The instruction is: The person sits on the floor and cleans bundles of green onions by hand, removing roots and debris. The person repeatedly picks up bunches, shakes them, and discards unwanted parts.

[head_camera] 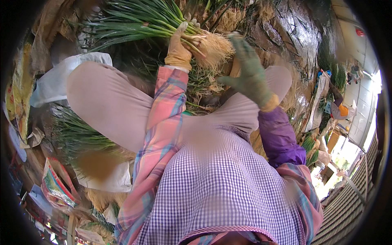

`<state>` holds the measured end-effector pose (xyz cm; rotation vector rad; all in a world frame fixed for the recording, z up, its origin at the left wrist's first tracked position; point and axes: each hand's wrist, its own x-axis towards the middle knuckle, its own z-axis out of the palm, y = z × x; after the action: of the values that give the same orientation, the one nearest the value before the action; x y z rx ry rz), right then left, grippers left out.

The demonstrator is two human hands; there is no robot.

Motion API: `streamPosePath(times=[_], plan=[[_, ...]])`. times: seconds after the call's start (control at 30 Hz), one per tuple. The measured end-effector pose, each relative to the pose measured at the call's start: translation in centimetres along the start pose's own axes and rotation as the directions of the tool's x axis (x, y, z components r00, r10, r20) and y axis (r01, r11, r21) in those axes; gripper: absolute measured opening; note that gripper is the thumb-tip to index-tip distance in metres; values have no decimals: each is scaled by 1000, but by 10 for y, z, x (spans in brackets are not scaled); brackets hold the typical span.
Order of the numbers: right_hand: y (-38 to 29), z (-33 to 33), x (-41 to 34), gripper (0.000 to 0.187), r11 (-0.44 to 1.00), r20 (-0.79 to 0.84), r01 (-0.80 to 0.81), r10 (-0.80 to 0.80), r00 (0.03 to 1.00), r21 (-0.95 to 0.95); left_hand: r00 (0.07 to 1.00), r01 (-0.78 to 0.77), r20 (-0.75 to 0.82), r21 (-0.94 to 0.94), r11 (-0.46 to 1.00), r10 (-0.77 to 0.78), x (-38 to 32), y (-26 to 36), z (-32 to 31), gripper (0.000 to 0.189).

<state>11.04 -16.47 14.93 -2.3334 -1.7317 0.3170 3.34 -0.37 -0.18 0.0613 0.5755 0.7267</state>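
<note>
My left hand (178, 50), in a tan work glove, grips a bunch of green onions (159, 27) near the white stem ends. The long green leaves fan out to the left, and the tangle of pale roots (216, 47) points right. Beside those roots is my right hand (251, 72) in a green glove, slightly blurred. Its thumb stands away from the fingers and it holds nothing. The fingertips are close to the root ends; whether they touch cannot be told. Loose leaves and root trimmings (202, 82) lie between my legs under the bunch.
More rooted plants (231, 20) lie ahead. A white sack (72, 73) is beside my left knee, with a pile of green onions (82, 128) behind it. A printed bag (58, 185) stands at lower left. Another person (341, 110) works far right.
</note>
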Motion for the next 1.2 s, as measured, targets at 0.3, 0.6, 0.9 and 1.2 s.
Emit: streamPosePath(times=[0.3,0.6,0.9,1.2], plan=[[26,69,51,90,960,55,231,-225,973,-160,999,-31,37,43,999,30,-38,-11,12,31],[35,-30,108,31,955,461,244,-295,837,169,810,-74,442,728,681,-385,-31,47,42,39],[92,-23,109,27,835,338,108,-332,881,539,672,45,646,-524,850,362,-7,67,7,9],[87,-34,115,20,755,497,-223,-154,854,617,832,-475,329,839,265,447,-22,19,33,64]])
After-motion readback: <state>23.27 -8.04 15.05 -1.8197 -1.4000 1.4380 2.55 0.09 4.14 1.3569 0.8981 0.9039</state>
